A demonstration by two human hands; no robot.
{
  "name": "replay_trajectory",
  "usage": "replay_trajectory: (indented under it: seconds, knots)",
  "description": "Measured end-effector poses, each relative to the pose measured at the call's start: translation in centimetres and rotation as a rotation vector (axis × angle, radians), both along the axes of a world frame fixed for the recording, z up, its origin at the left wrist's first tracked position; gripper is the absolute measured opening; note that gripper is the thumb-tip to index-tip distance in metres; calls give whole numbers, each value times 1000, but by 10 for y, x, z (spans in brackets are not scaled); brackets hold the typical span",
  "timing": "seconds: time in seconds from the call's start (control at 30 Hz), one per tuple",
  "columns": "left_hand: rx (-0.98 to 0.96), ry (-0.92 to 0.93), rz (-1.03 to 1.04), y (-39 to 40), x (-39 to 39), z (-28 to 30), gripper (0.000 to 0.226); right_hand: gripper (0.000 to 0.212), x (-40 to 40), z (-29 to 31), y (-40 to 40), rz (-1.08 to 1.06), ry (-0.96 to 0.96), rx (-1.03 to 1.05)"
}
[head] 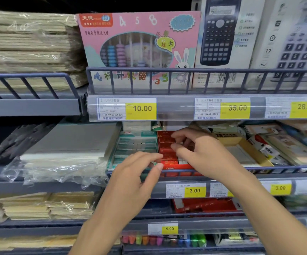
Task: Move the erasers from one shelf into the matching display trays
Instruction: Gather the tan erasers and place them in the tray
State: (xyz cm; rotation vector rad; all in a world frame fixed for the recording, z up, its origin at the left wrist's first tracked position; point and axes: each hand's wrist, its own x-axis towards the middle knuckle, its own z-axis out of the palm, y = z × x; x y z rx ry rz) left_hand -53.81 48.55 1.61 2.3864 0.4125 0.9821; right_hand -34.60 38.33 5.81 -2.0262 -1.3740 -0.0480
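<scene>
While both hands work at the middle shelf, I start at the far left, where a flat grey board pack in loose clear plastic (pixel 68 144) lies. Just right of it sits the green cardboard display tray of green-and-white wrapped erasers (pixel 137 144). My left hand (pixel 130 183) reaches up in front of that tray's near end, thumb and forefinger pinching a small green-edged object, apparently an eraser, just above the dark wire shelf rail (pixel 286 169). Touching the green tray's right side is the red cardboard tray of red-wrapped erasers (pixel 167 146). My right hand (pixel 202 153) hovers over it, fingers curled down onto the red packs; I cannot tell whether it grips one. Right of it stands a yellow cardboard box (pixel 241 144).
</scene>
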Motion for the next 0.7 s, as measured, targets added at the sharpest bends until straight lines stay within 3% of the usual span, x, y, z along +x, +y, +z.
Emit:
replay_trajectory:
  seconds: [0.13,0.3,0.47,0.57,0.7]
  knots:
    - [-229,-171,-28,-4,-24,-4,19,16,-38,-8,-30,65,226,300]
    - [-557,-188,-126,-10,-58,-43,16,18,-82,-68,-81,76,550,341]
    - [-923,187,-126,-29,-78,-144,15,14,-123,-170,-142,-202,866,262]
    - [-1067,447,-100,-54,-94,-213,13,12,-151,-231,-186,-414,1051,208]
    - [-1165,652,-63,-95,-117,-283,13,11,-186,-293,-256,-661,1188,81]
